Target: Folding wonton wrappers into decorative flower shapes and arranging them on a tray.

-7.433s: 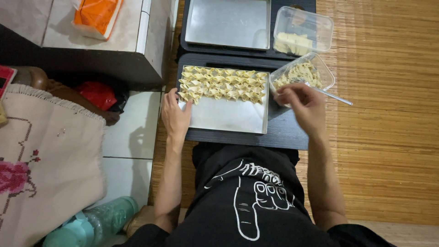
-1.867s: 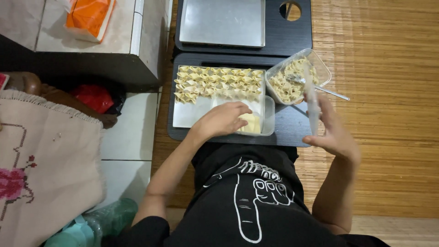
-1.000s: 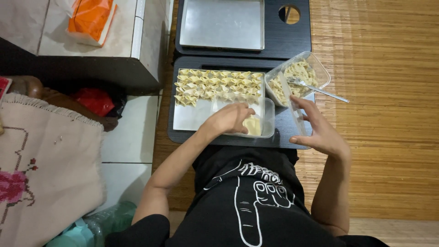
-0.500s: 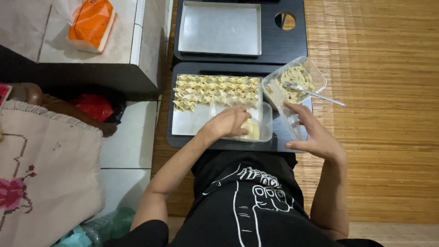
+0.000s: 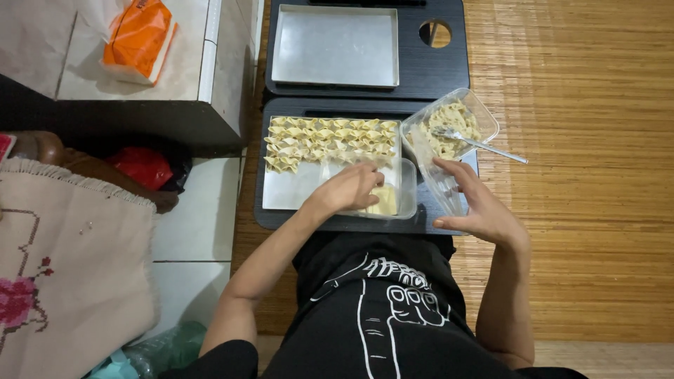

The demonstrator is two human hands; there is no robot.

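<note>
A pale square wrapper (image 5: 384, 200) is being pinched by the left hand (image 5: 351, 189); the right hand (image 5: 477, 203), spread, waits beside the clear plastic filling tub (image 5: 484, 116).

left hand (image 5: 351, 188): reaching forward, fingers curled | right hand (image 5: 477, 203): open, fingers spread

At the top left of your view, an orange and white plastic package (image 5: 139, 38) lies tilted on the pale tiled ledge (image 5: 84, 70). You see no other package, label, sign or screen clearly.
</note>
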